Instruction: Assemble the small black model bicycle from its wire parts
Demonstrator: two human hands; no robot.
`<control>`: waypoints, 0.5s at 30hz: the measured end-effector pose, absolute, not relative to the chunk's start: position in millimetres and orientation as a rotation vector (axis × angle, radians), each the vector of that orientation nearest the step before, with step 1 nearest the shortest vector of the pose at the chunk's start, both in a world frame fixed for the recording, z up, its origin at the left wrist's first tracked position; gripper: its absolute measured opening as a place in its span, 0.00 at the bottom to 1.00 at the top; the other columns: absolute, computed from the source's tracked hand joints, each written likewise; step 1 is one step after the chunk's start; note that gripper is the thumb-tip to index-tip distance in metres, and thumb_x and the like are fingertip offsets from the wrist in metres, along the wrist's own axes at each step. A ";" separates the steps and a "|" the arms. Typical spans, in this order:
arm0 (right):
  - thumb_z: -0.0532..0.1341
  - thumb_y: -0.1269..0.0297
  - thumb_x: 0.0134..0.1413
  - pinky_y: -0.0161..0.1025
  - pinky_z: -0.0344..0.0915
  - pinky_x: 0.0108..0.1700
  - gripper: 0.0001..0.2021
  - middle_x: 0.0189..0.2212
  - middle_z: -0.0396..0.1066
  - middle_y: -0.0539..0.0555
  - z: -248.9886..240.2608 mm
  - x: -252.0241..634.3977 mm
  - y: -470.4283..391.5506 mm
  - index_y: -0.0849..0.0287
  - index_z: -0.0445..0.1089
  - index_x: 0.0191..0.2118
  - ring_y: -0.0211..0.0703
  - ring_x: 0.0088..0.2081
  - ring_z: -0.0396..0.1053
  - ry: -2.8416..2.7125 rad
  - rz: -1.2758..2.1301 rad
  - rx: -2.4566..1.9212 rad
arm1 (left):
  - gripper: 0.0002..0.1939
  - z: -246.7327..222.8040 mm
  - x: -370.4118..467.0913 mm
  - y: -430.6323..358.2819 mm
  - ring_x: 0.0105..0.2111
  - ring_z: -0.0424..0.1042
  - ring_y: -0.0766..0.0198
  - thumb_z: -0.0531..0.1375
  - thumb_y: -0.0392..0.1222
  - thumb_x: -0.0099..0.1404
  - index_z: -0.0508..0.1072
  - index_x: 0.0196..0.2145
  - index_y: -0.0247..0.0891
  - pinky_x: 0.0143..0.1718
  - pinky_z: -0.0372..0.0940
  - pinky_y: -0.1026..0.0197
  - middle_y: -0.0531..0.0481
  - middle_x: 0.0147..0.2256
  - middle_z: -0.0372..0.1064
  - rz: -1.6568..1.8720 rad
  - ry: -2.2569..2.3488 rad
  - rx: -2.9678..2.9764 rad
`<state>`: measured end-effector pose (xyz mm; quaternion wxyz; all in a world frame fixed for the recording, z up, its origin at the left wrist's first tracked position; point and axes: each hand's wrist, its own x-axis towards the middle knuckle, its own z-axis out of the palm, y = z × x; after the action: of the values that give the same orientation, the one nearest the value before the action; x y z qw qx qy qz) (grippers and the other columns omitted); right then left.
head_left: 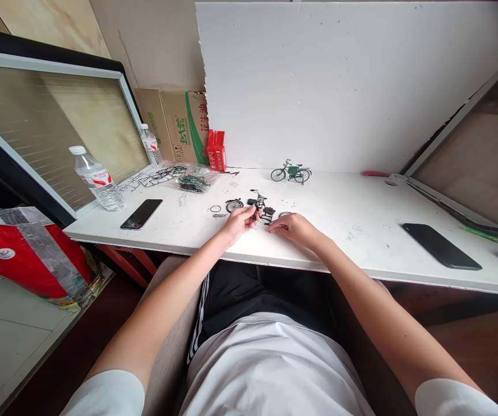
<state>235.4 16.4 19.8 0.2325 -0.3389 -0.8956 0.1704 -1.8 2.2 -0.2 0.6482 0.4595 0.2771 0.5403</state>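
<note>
My left hand [241, 222] is closed round a black model bicycle frame [260, 199], with its handlebar pointing up. To its right, my right hand [296, 227] is close to the frame's lower end, thumb and fingertips pressed together. Anything in that pinch is too small to make out. A small spoked wheel [285, 214] lies partly hidden behind the right hand. Left of the frame rest a wheel with a black guard [234, 205], a thin black ring [215, 208] and a small dark part [219, 216].
A green model bicycle [291, 171] stands farther back. Bagged parts [193, 184], part frames [162, 174], a red box [216, 151] and a carton [179, 124] sit at back left. Water bottles [99, 180] and a phone [141, 214] are left; a black phone [442, 246] lies right.
</note>
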 end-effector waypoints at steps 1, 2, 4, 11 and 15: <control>0.61 0.73 0.63 0.40 0.71 0.45 0.14 0.43 0.84 0.54 19.5 233.9 15.5 0.52 0.85 0.42 0.47 0.41 0.80 -2.465 0.456 -0.924 | 0.17 0.4 -2.0 1.9 0.26 0.61 0.71 0.70 0.52 0.66 0.76 0.36 0.33 0.31 0.58 0.63 0.49 0.32 0.69 1.220 0.620 1.048; 0.61 0.73 0.63 0.40 0.70 0.45 0.14 0.42 0.84 0.54 19.3 232.6 14.7 0.52 0.85 0.43 0.48 0.41 0.80 -2.466 0.447 -0.924 | 0.17 1.1 -2.1 1.7 0.26 0.61 0.71 0.70 0.52 0.66 0.75 0.35 0.33 0.31 0.58 0.63 0.49 0.32 0.69 1.213 0.613 1.049; 0.61 0.72 0.64 0.40 0.69 0.44 0.13 0.42 0.84 0.56 18.5 230.9 14.0 0.53 0.84 0.43 0.48 0.40 0.79 -2.466 0.434 -0.935 | 0.17 2.2 -2.3 1.4 0.26 0.62 0.70 0.69 0.51 0.66 0.74 0.34 0.34 0.31 0.58 0.62 0.48 0.32 0.70 1.203 0.608 1.034; 0.60 0.73 0.65 0.38 0.66 0.43 0.13 0.41 0.83 0.56 14.9 230.2 15.5 0.55 0.83 0.42 0.46 0.37 0.77 -2.452 0.422 -1.001 | 0.17 6.8 -2.0 -2.5 0.28 0.65 0.69 0.70 0.50 0.64 0.73 0.33 0.34 0.32 0.59 0.61 0.47 0.36 0.71 1.132 0.546 1.000; 0.61 0.69 0.68 0.38 0.63 0.40 0.10 0.38 0.82 0.57 15.0 226.6 13.0 0.56 0.81 0.42 0.46 0.35 0.76 -2.472 0.329 -1.074 | 0.17 10.7 -1.2 -8.0 0.29 0.65 0.68 0.71 0.49 0.65 0.70 0.32 0.36 0.33 0.60 0.61 0.47 0.37 0.71 1.118 0.537 0.980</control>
<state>226.6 13.0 15.0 0.2115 -0.3865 -0.8899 0.1183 -1.2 -8.0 10.7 0.7035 0.4405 0.2415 0.5027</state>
